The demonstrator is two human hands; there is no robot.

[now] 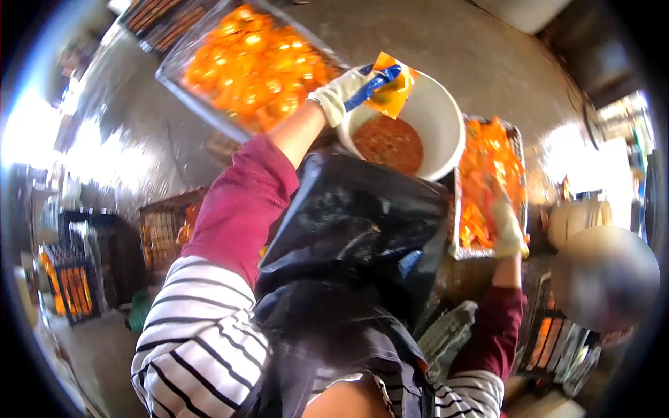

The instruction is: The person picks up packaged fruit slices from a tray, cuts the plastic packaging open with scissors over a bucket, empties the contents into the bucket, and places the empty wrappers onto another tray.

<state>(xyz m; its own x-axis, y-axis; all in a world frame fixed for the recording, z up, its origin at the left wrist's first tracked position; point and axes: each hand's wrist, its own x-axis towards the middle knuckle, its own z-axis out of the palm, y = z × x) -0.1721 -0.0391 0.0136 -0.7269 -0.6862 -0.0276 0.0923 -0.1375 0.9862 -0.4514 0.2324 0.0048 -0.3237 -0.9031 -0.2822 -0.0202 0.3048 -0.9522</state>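
Note:
My left hand (359, 89), in a white glove with blue on the fingers, grips an orange and yellow packet (391, 94) over the upper part of a white bucket (442, 125). Inside the bucket, at its bottom, lies a reddish-brown chunky mass (387, 144). My right hand (507, 223), in a pale glove, reaches into a crate (456, 237) of orange packets (490, 150) to the right of the bucket. Motion blurs its fingers, so their grip cannot be made out.
A larger crate (171, 73) heaped with shiny orange packets (254, 63) stands at the upper left. Other crates (162, 233) stand at left and lower right. A black apron (355, 237) covers my lap. A pale round container (578, 221) is on the right.

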